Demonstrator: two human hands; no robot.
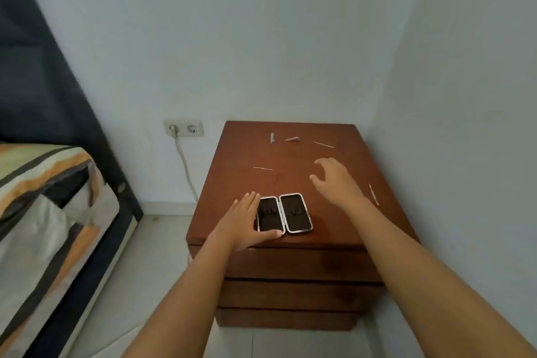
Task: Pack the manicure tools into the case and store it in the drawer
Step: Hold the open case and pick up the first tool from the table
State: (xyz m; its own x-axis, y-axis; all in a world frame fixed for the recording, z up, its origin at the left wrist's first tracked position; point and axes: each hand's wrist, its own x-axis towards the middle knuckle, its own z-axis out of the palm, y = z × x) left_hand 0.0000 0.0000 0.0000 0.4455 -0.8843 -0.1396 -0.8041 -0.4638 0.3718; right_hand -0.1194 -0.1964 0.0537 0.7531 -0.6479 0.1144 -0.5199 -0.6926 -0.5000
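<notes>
The case [283,213] lies open at the desk's [290,183] near edge, lower centre of the frame. The left hand [247,219] rests flat, steadying it; the right hand [334,179] reaches empty, fingers spread. Picking the nearest thin tool [323,144] by its middle would likely be best.

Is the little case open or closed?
Open. The case lies flat on the nightstand, both dark halves facing up.

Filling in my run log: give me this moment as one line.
stage: packing not begun | case: open, empty, front of nightstand | left hand: steadying case | right hand: open, reaching | tools: scattered | drawers: shut
</notes>
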